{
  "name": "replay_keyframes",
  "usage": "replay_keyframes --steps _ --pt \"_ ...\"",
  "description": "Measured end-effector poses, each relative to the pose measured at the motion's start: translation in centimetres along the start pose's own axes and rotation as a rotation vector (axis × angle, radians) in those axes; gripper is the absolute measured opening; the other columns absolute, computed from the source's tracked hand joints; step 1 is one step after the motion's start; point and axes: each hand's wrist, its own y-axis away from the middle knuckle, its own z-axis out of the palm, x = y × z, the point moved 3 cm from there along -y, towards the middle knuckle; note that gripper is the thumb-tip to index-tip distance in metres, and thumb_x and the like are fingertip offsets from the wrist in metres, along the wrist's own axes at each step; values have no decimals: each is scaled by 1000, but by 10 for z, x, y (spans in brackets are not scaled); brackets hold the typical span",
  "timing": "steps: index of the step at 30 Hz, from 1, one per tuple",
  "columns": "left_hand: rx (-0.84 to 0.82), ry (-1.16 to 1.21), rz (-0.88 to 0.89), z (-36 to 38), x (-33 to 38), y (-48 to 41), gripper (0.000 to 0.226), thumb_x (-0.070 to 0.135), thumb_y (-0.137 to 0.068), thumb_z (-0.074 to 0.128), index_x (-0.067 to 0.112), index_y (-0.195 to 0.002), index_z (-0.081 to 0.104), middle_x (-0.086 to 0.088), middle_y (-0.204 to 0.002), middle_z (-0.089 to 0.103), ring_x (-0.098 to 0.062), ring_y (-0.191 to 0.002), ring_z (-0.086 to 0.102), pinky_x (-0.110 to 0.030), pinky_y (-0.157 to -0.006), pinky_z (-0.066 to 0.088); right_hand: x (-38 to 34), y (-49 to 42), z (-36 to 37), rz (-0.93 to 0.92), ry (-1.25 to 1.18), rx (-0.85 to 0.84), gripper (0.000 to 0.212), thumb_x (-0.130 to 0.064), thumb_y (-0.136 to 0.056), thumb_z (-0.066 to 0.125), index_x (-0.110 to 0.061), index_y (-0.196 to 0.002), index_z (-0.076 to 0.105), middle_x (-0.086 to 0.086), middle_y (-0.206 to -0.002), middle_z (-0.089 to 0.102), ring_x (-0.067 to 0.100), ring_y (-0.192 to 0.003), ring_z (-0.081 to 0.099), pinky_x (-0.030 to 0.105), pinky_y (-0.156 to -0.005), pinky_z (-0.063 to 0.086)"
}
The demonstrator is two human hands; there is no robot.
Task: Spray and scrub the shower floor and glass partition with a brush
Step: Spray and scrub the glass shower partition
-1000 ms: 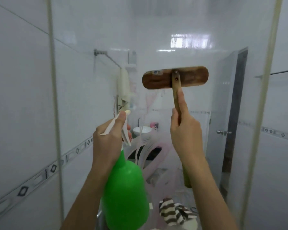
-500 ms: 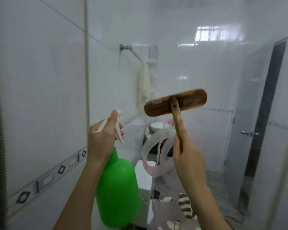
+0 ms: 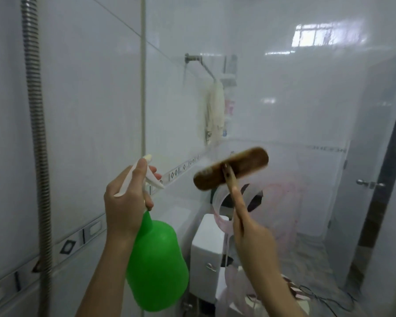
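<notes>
Shower stall, seen from the head camera; 2 hands raised before a misted glass partition [image 3: 295, 115]. Left hand [image 3: 126, 202], at 8 o'clock of centre, is wrapped around the neck of a green spray bottle [image 3: 157, 266], thumb lying along the white spray head [image 3: 144, 177], forefinger over the trigger; the nozzle points toward 2 o'clock and the bottle body hangs down toward 6 o'clock. Right hand [image 3: 254, 234], at 5 o'clock of centre, grips the wooden handle of a brush [image 3: 231, 171], forefinger stretched along the handle. The brush's long brown head sits just right of centre, tilted with its right end toward 2 o'clock, blurred, flat to the glass; actual contact cannot be told. Pale pink curved smears [image 3: 224, 216] mark the glass directly below the brush head. At 9 o'clock, a ribbed metal shower hose [image 3: 36, 124] runs down the white tiled wall [image 3: 82, 99]. Behind the glass: a towel [image 3: 215, 110] hanging from a rail at 12 o'clock, a white toilet tank [image 3: 206, 250] at 6 o'clock, a door handle [image 3: 370, 184] at 3 o'clock.
</notes>
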Motion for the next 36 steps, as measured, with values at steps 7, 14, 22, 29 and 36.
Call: replay_keyframes --steps 7,14,22,29,36 --pt "-76 -37 -39 -14 1 12 35 34 -104 54 22 -80 77 -3 -83 79 -13 -41 44 -20 -40 41 -75 -138 -1 -150 66 80 60 -26 -104 31 -40 -151 -3 0 -54 42 15 -44 46 33 -45 46" --pt "-54 -94 -10 -30 -5 27 37 35 -104 54 29 -76 77 -6 -76 75 -13 -41 45 -23 -44 40 8 14 32 -102 63 -36 74 -18 -100 48 -39 -152 -1 -6 -52 40 4 -36 33 17 -35 34" --pt "-105 -178 -65 -7 -20 44 34 40 -103 56 22 -80 74 -3 -81 76 -9 -45 47 -23 -43 41 -34 -110 1 -136 -75 151 55 -27 -104 33 -33 -153 11 9 -58 52 22 -46 50 38 -46 51" --pt "-109 -149 -34 10 -27 57 29 51 -98 53 38 -81 73 9 -86 78 -15 -88 74 -31 -66 59 43 57 34 -41 -158 33 53 -35 -102 33 -35 -152 15 2 -58 52 6 -36 37 14 -35 31" --pt "-169 -105 -120 39 -43 63 34 42 -100 55 20 -82 74 0 -81 78 -20 -80 77 -26 -57 58 39 -69 -51 -14 -169 365 53 -25 -104 37 -30 -152 16 2 -54 41 13 -42 37 20 -40 35"
